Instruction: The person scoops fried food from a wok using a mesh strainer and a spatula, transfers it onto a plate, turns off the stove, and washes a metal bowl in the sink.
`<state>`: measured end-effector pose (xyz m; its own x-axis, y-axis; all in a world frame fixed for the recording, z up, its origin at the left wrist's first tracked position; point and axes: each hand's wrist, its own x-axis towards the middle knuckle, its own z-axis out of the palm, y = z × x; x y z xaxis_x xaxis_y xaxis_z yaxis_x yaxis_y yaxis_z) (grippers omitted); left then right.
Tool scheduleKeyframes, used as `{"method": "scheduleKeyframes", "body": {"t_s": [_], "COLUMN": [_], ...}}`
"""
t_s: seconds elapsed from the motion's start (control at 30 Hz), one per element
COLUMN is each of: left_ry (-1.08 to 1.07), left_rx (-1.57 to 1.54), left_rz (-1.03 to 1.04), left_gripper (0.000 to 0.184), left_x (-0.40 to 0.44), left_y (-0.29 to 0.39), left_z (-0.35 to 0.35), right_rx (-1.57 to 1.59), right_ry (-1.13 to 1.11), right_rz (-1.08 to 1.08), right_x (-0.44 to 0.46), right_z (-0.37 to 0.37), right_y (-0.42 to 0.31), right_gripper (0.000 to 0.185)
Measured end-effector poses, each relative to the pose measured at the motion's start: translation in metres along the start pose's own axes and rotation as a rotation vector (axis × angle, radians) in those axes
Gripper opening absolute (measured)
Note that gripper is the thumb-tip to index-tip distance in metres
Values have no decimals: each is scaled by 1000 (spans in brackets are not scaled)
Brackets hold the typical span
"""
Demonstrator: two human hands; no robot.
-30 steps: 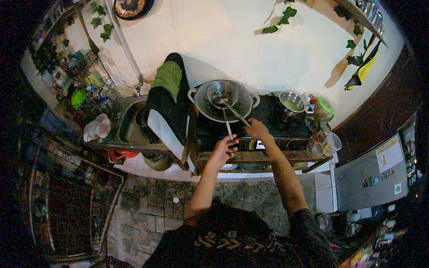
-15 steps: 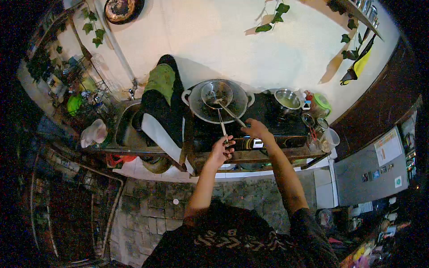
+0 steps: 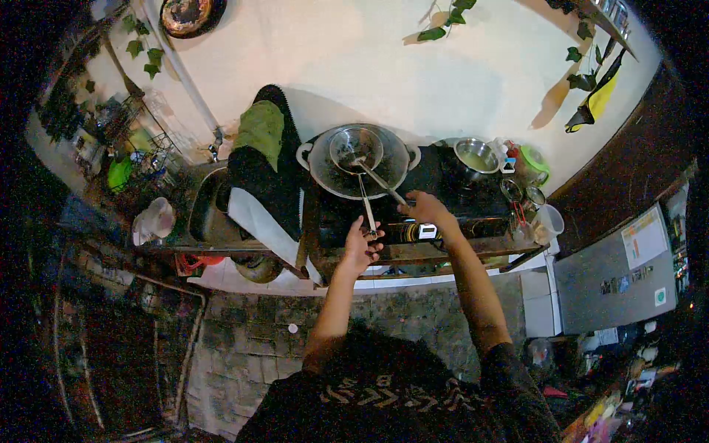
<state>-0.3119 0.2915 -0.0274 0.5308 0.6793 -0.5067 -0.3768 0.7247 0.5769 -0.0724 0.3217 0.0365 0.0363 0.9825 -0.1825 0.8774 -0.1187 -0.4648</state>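
Observation:
A round mesh strainer (image 3: 347,147) sits over the wide two-handled wok (image 3: 323,176) on the stove. Its pale handle points down toward me and lies between the thumb and loosely curled fingers of my left hand (image 3: 362,245). My right hand (image 3: 426,209) is closed round the handle of a long-handled utensil (image 3: 380,181). That utensil slants to the upper left, with its head inside the strainer; the head's shape and any contents there are too dark to make out.
Right of the wok stands a steel pot (image 3: 476,156), with jars and a clear plastic container (image 3: 547,224) beyond. On the left, a dark board-like item with green cloth (image 3: 260,134) leans near the sink (image 3: 207,203). A grey fridge (image 3: 617,277) stands at right.
The view has shifted slightly. The fingers of my left hand have loosened a little around the strainer handle. My right hand keeps its hold on the utensil, almost unmoved.

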Motion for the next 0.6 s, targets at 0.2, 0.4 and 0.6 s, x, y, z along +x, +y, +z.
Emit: {"method": "scheduleKeyframes", "body": {"t_s": [0.2, 0.4, 0.6], "left_ry": [39, 43, -123], "left_rx": [-21, 71, 636], "left_rz": [-26, -69, -177], "left_gripper": [65, 42, 32], "left_x": [-5, 7, -1], "left_y": [-4, -52, -80], "left_z": [-9, -41, 50], "right_rx": [-17, 149, 778], "right_ry": [-28, 163, 560], "right_rz": [15, 0, 309], "right_x": [-20, -21, 57], "right_z": [-23, -38, -23], "right_y": [-4, 52, 250], "right_gripper": [69, 58, 56]}}
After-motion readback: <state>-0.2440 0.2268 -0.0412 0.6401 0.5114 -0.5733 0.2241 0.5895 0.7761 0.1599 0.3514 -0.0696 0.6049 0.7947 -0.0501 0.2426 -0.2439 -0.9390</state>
